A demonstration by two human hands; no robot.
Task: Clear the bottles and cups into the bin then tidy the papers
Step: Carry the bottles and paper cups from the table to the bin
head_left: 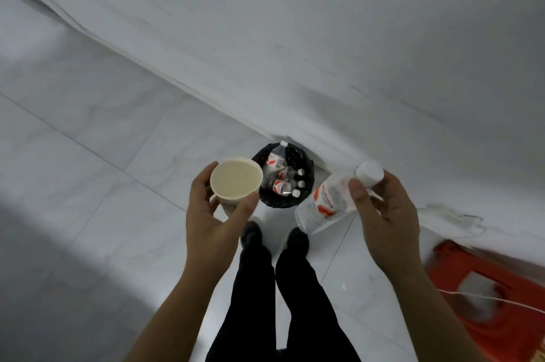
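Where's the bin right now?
In the head view the bin stands on the floor, centre frame, against the white wall just ahead of the person's feet, below and between the cup and bottle, already holding several bottles.

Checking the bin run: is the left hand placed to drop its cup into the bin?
Probably yes. The left hand holds the paper cup beside the open black bin, nothing between them. Bottles already fill much of it.

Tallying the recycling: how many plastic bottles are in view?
About 6. One is in the right hand, the held bottle. Roughly five lie in the bin: one at the far edge, the rest clustered near three caps. More may be hidden beneath.
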